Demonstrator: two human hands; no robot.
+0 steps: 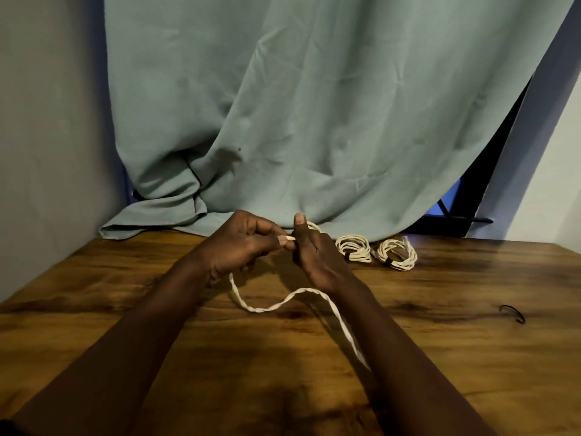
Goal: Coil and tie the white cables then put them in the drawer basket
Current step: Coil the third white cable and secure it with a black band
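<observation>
**Fig.** Grey-green cloth (314, 105) hangs behind the hands, its hem bunched on the wooden worktop (125, 309) beyond and left of them. L hand (242, 243) pinches one end of the loose white cable (261, 309) betw. thumb & forefinger, right against the R hand (314, 256). R hand stands edge-on, thumb up. Its fingers are hidden, so whether they grip anything can't be told. White loops (314, 227) show just behind the R thumb, mostly covered. The rest of the cable drops below the L hand, snakes betw. the forearms & goes out of sight at the R forearm. Near coil (353, 248) & far coil (397, 254), each dark-banded, lie right of the R hand. Small black loop (512, 313) lies further right; details unclear.
</observation>
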